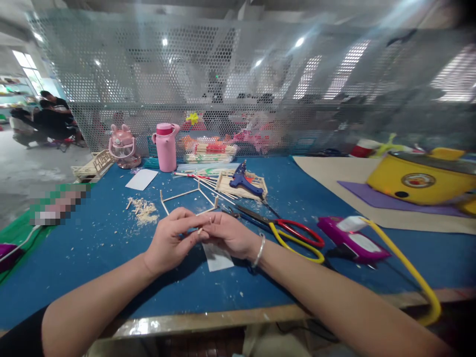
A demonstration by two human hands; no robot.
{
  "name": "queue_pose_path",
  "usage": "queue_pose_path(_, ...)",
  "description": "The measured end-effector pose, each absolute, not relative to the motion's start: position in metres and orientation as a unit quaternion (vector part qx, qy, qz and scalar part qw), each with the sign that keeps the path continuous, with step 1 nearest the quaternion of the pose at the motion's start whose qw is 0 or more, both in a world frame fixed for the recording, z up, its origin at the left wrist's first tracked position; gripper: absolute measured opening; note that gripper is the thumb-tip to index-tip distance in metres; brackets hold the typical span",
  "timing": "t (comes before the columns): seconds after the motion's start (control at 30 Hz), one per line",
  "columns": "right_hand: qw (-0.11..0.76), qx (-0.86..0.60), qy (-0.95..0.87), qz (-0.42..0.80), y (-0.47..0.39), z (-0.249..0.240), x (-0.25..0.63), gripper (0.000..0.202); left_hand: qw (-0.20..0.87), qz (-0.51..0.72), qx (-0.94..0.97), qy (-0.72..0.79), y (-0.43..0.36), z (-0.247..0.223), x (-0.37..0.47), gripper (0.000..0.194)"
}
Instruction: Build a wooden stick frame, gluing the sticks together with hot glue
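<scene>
My left hand [176, 239] and my right hand [232, 234] meet above the blue table [148, 297], their fingertips pinched together. Whatever lies between the fingertips is too small to name. A silver bangle circles my right wrist. Partly under my right hand lies a white paper piece [218, 259]. Just beyond the hands stands a thin wooden stick frame [182, 195] with short upright posts. Large scissors [297, 235] with red and yellow handles lie to the right of my right hand. A blue glue gun [243, 182] rests on a small wooden stick piece [225, 184] behind them.
Wood scraps [144, 210] and a white card [142, 179] lie at left. A pink bottle [166, 148], clear jug [124, 148] and bundled sticks [210, 151] stand behind. At right are a purple power strip [351, 240], yellow cable [405, 263] and yellow pot [420, 176]. People sit far left.
</scene>
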State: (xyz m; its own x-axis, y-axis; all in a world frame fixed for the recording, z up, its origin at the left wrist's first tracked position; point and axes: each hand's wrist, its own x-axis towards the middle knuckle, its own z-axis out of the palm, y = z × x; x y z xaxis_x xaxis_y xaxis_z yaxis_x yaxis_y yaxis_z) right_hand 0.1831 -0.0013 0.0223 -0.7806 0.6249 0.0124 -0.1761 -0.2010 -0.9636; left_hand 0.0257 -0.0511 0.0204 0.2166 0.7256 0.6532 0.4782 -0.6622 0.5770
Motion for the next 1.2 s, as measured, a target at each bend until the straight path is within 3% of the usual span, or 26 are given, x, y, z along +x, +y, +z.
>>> queue_pose_path(0.17, 0.273, -0.187, -0.537, 0.776, -0.013, 0.028, 0.180, 0.039, 0.082, 0.550, 0.718, 0.420, -0.057, 0.024, 0.028, 0.022)
queue_pose_path(0.33, 0.283, -0.170, -0.596, 0.732, -0.017, 0.034, 0.183, 0.054, 0.178, 0.515, 0.667, 0.508, -0.061, 0.027, 0.033, 0.028)
queue_pose_path(0.47, 0.256, -0.192, -0.674, 0.666, -0.023, 0.036, 0.185, 0.071, 0.242, 0.460, 0.710, 0.474, -0.061, 0.025, 0.036, 0.025)
queue_pose_path(0.77, 0.250, -0.204, -0.749, 0.578, -0.029, 0.045, 0.184, 0.078, 0.138, 0.466, 0.785, 0.384, -0.066, 0.030, 0.034, 0.015)
queue_pose_path(0.93, 0.262, -0.211, -0.782, 0.525, -0.019, 0.053, 0.190, 0.086, 0.158, 0.391, 0.773, 0.474, -0.065, 0.033, 0.026, 0.022)
queue_pose_path(1.1, 0.417, -0.375, -0.743, 0.367, 0.039, 0.055, 0.221, 0.066, 0.151, 0.172, 0.751, 0.620, -0.050, 0.036, 0.019, 0.022)
queue_pose_path(1.2, 0.441, -0.475, -0.714, 0.265, 0.073, 0.055, 0.241, 0.050, 0.121, 0.120, 0.749, 0.640, -0.040, 0.032, 0.022, 0.023)
